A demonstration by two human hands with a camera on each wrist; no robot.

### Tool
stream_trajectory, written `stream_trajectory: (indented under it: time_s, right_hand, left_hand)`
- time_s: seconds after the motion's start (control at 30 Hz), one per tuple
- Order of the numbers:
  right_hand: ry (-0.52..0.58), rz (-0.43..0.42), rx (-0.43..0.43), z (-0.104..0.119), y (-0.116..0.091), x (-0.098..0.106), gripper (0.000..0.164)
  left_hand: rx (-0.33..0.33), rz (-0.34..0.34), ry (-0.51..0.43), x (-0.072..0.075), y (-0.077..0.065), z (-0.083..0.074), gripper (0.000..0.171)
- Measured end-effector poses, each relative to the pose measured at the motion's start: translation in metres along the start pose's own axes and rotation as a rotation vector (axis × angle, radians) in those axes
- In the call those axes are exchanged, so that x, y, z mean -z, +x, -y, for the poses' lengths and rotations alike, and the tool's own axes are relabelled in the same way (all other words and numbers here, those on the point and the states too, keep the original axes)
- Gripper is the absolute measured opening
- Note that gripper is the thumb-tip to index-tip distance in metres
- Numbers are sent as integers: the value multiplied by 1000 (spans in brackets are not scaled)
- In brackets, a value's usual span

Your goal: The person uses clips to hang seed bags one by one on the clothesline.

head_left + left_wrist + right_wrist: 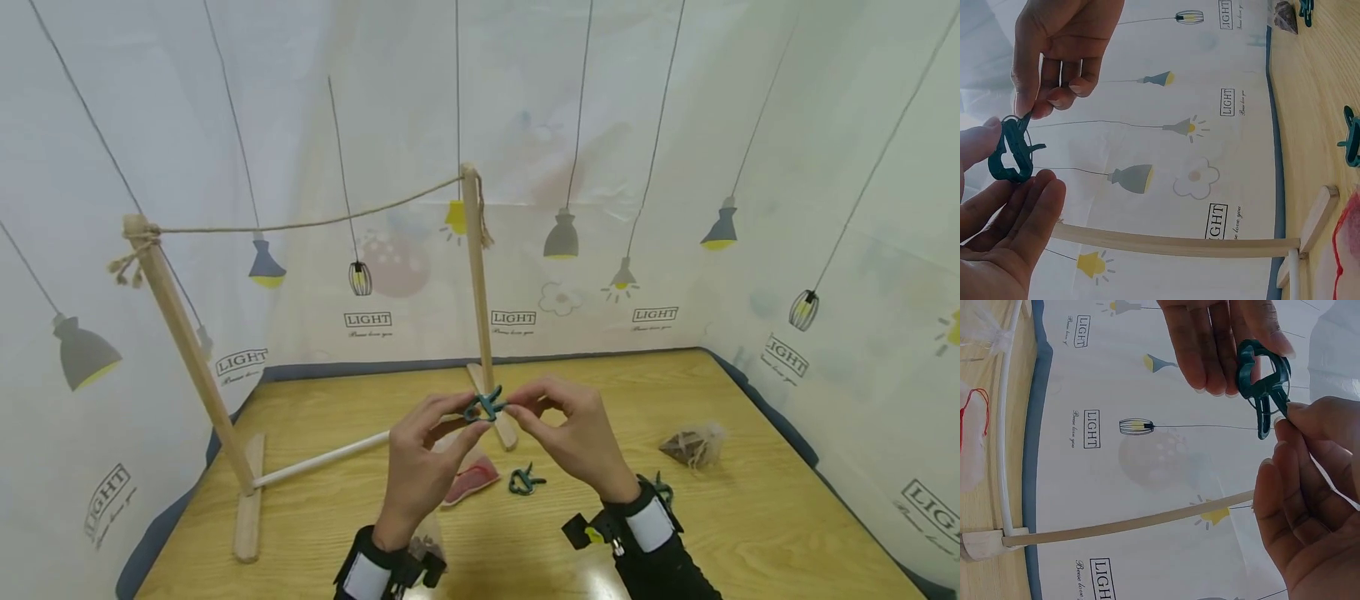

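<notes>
Both hands hold a dark green spring clip in mid-air over the table. My left hand pinches its rounded loop end between thumb and fingers. With thumb and index finger, my right hand pinches the tip of one of its handles. The two handles stand apart in the right wrist view. A second green clip lies on the table below the hands. Beside it is a pouch with a pink patch, partly hidden by the left hand; a red string shows on it.
Behind the hands stands a wooden frame, its left post and right post joined by a twine line and a white rod. Another green clip lies behind the right wrist. A small translucent pouch rests at the right.
</notes>
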State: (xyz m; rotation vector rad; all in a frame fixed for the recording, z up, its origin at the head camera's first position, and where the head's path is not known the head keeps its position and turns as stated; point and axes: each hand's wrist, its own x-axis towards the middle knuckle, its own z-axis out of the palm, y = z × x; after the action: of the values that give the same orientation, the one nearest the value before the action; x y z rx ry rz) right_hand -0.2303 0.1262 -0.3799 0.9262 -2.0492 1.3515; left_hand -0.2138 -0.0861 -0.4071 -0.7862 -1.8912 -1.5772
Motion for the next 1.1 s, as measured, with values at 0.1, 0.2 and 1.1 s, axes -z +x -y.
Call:
stream_trajectory:
  time_s: [0.1, 0.2, 1.1]
  right_hand:
    - [38, -3, -4, 1, 0, 0, 16]
    - [102, -5, -31, 1, 0, -1, 25]
    - [590, 10, -383, -1, -12, -11, 42]
  left_hand:
    - [40, 7, -45, 0, 0, 0, 35]
    - [89, 11, -115, -2, 0, -1, 34]
    - [269, 49, -317, -10, -7, 4, 35]
